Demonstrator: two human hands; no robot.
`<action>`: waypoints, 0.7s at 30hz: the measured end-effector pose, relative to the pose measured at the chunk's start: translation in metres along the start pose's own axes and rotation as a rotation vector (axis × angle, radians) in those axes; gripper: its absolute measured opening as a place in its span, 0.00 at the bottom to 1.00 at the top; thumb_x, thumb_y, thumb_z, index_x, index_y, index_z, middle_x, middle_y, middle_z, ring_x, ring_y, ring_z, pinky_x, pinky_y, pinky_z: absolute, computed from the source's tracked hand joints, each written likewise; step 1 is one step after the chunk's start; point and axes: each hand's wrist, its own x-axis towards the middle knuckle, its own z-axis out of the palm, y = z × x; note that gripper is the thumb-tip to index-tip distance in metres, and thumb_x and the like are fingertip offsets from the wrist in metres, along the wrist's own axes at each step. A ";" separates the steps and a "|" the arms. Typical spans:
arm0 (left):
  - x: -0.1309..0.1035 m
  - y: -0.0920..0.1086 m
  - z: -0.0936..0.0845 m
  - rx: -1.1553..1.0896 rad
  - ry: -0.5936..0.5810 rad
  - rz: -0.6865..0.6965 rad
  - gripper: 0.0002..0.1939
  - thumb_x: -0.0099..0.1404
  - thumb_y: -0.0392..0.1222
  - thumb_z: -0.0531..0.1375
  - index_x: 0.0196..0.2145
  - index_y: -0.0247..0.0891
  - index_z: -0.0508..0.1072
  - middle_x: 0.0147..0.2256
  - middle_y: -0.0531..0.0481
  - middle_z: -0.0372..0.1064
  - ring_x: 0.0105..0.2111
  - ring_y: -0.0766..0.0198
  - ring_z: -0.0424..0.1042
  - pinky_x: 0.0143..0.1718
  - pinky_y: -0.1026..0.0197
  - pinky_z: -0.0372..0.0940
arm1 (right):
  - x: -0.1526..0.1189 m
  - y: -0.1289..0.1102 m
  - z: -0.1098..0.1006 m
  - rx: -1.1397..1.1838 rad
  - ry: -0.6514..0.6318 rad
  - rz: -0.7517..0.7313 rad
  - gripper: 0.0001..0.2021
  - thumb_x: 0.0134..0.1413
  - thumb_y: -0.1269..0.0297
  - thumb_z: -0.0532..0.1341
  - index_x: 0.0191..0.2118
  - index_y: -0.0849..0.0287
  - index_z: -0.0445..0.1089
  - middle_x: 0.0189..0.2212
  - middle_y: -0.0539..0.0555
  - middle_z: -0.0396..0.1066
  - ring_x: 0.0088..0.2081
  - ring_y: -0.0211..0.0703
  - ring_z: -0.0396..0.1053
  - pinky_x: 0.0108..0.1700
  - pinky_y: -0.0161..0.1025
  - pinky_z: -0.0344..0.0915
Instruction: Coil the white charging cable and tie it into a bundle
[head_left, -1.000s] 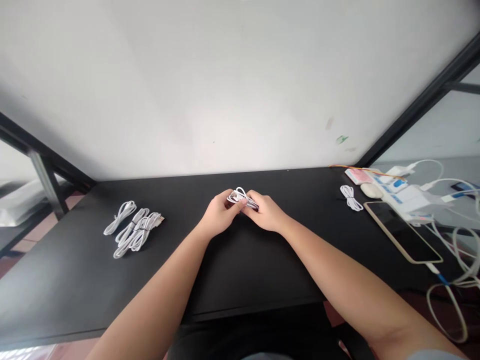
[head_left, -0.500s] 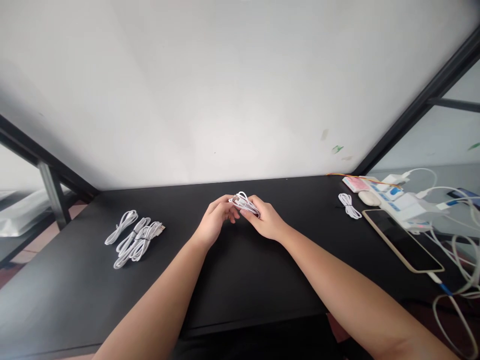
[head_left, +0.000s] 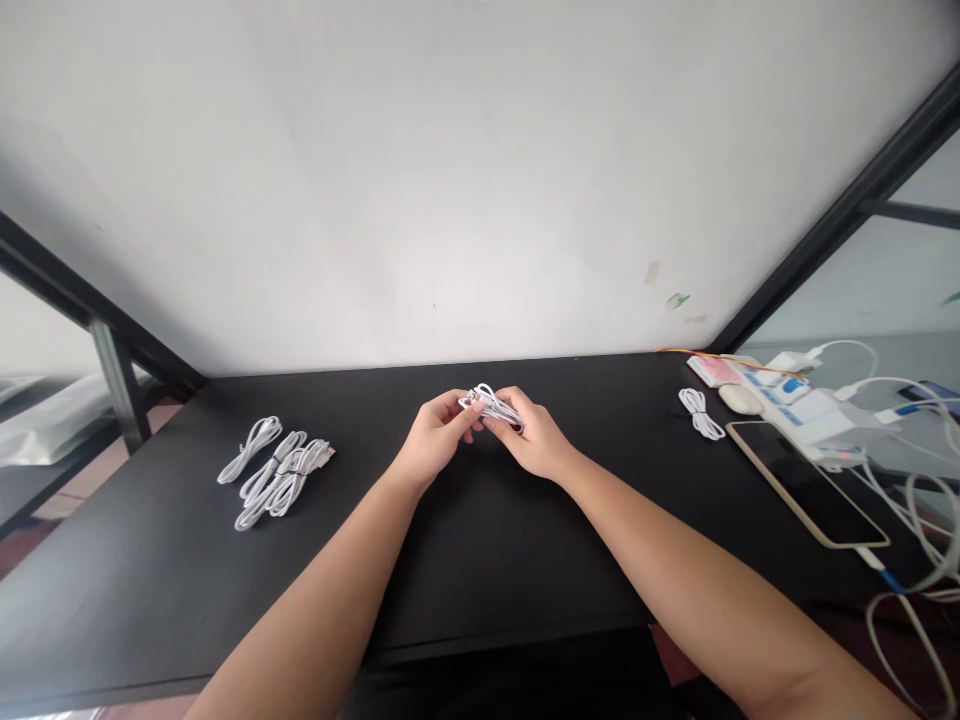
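A coiled white USB cable (head_left: 495,404) is held between my two hands above the middle of the black table (head_left: 480,560). My right hand (head_left: 529,435) is closed around the coil's right part, thumb on the near side. With thumb and fingers, my left hand (head_left: 439,430) pinches the left end, where a metal plug shows. Some of the left fingers are hidden behind the thumb. Off to the left lie several bundled white cables: one coil (head_left: 251,450) by itself, and others (head_left: 289,475) overlapping, bound with dark ties.
Another bundled white cable (head_left: 702,413) lies on the right. Beside it are a white mouse-shaped object (head_left: 740,399), a phone (head_left: 806,482) plugged into a charging cable, and a power strip (head_left: 780,408) crowded with adapters and wires. A white wall (head_left: 450,200) rises behind the table.
My left thumb has come down onto the cable's plug end, so the left fingers now pinch it. My right hand keeps its hold. The view has shifted slightly.
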 end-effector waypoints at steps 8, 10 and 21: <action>0.000 0.000 0.005 0.022 0.029 0.002 0.24 0.59 0.59 0.67 0.41 0.34 0.77 0.34 0.48 0.75 0.30 0.72 0.70 0.34 0.69 0.69 | 0.000 -0.008 -0.005 -0.213 0.022 -0.128 0.09 0.68 0.56 0.57 0.47 0.52 0.69 0.38 0.50 0.77 0.33 0.36 0.70 0.37 0.34 0.60; 0.000 -0.001 0.004 0.004 0.037 0.000 0.23 0.59 0.57 0.68 0.42 0.34 0.78 0.36 0.48 0.75 0.31 0.74 0.70 0.35 0.69 0.69 | 0.001 -0.007 -0.005 -0.241 0.044 -0.118 0.10 0.67 0.56 0.58 0.48 0.53 0.69 0.38 0.51 0.77 0.32 0.36 0.69 0.36 0.35 0.59; 0.000 0.000 0.002 -0.005 0.044 0.015 0.24 0.59 0.58 0.68 0.42 0.33 0.77 0.35 0.48 0.76 0.30 0.73 0.69 0.33 0.69 0.67 | 0.000 -0.004 -0.007 -0.163 0.019 -0.111 0.13 0.66 0.55 0.60 0.51 0.53 0.69 0.42 0.54 0.78 0.36 0.40 0.73 0.39 0.36 0.62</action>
